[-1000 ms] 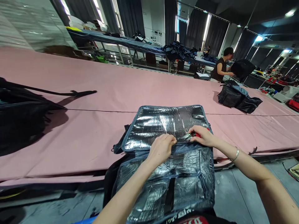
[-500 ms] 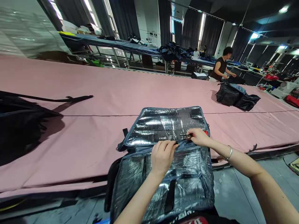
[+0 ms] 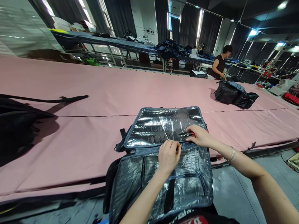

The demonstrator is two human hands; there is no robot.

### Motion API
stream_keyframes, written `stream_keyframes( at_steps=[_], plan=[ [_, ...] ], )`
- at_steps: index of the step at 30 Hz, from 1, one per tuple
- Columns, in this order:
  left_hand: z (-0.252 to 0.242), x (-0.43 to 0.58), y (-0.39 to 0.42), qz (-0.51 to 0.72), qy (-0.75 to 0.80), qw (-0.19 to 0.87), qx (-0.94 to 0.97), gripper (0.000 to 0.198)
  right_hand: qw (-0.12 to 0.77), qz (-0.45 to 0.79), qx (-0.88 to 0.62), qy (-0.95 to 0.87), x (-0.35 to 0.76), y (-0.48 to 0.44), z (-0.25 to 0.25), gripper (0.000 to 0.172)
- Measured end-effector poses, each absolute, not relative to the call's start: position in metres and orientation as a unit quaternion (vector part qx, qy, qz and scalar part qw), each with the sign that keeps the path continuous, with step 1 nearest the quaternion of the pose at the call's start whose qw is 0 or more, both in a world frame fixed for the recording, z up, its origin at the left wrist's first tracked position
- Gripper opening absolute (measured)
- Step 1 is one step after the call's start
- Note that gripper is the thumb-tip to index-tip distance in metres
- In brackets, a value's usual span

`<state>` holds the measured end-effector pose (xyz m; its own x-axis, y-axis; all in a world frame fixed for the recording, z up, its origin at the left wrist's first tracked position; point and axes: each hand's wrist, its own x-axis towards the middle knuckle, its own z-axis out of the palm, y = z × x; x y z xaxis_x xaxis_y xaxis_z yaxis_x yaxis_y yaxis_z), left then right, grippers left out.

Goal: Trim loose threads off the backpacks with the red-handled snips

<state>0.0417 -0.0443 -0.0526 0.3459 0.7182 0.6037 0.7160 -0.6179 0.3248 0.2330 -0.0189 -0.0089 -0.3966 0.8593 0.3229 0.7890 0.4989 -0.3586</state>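
Observation:
An insulated bag [image 3: 187, 186] with silver foil lining stands open at the table's near edge, its foil-lined lid [image 3: 163, 124] folded back onto the tabletop. At the seam between lid and body, my left hand [image 3: 168, 155] is closed, its fingers pinching the blue-grey edge. Just right of it, my right hand [image 3: 199, 136] holds small scissors [image 3: 184, 134] with red on the handles. Their dark blades point left over the lid, close to the seam. A black strap [image 3: 170, 196] runs down inside the bag.
A pink-covered table [image 3: 105, 87] stretches across the view. A dark bag [image 3: 235, 95] sits at its far right, with a co-worker [image 3: 219, 63] behind it. Black bags [image 3: 16, 130] with a strap lie at the left. Grey floor [image 3: 235, 189] shows at lower right.
My left hand has shifted right along the seam, closer to my right hand. The scissors' blades appear spread a little wider. The co-worker's hands have drawn in toward the far bag.

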Motion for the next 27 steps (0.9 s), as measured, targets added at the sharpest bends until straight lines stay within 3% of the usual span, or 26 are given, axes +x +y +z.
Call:
stream_keyframes(
  at_steps=[3, 6, 13, 17, 21, 24, 27],
  plan=[
    [-0.054, 0.043, -0.041, 0.373, 0.432, 0.009, 0.821, 0.019, 0.233, -0.049, -0.449, -0.861, 0.243, -0.023, -0.009, 0.013],
    [-0.055, 0.044, -0.039, 0.378, 0.431, 0.007, 0.819, 0.018, 0.189, -0.141, -0.397, -0.887, 0.249, -0.027, -0.010, 0.019],
    [-0.056, 0.045, -0.038, 0.376, 0.434, -0.002, 0.819, 0.018, 0.165, -0.212, -0.346, -0.899, 0.239, -0.026, -0.014, 0.021],
    [-0.057, 0.042, -0.040, 0.383, 0.437, 0.014, 0.814, 0.018, 0.197, -0.156, -0.378, -0.891, 0.239, -0.023, -0.018, 0.018],
    [-0.064, 0.036, -0.043, 0.415, 0.400, 0.042, 0.816, 0.015, 0.292, 0.002, -0.472, -0.832, 0.244, -0.016, -0.025, 0.015],
    [-0.075, 0.034, -0.046, 0.421, 0.365, 0.055, 0.829, 0.013, 0.268, 0.096, -0.504, -0.816, 0.241, -0.008, -0.032, 0.030],
    [-0.087, 0.033, -0.051, 0.412, 0.346, 0.078, 0.840, 0.015, 0.217, 0.120, -0.546, -0.800, 0.234, 0.006, -0.039, 0.018]
  ],
)
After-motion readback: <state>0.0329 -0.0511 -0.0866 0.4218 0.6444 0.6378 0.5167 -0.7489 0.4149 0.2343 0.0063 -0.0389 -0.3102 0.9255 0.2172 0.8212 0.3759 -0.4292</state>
